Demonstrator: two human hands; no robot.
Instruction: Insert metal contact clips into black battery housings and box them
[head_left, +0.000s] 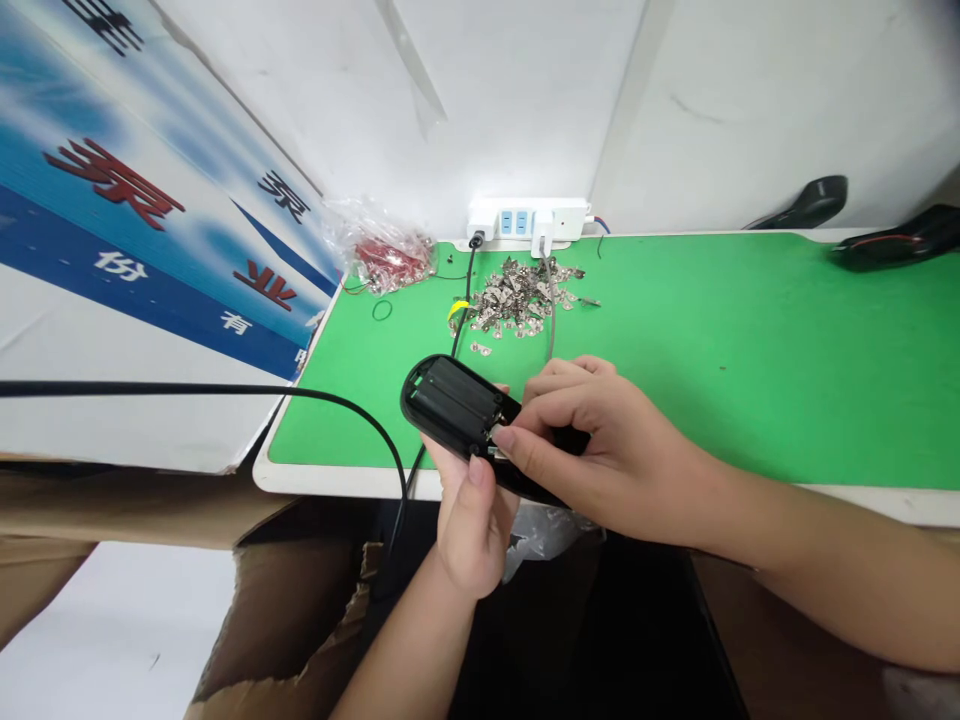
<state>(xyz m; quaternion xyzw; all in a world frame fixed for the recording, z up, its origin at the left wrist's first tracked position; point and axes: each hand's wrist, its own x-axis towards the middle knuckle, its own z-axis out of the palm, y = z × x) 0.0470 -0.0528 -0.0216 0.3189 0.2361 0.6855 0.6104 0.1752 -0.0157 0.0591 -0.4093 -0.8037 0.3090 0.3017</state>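
1. Seemingly partway: the black device [450, 395] has its compartment uncovered, with metal showing at one end; many metal pieces [514, 295] lie loose just nearer than the power strip [529, 220]
2. The device is well nearer than the power strip, clasped by the left hand [476, 510]; the right hand [622, 440] works at its metal end, pinching or pressing, cannot tell which
3. Smooth, rounded black plastic; thin, shiny pieces; crinkled clear bag [390, 262] left of the power strip
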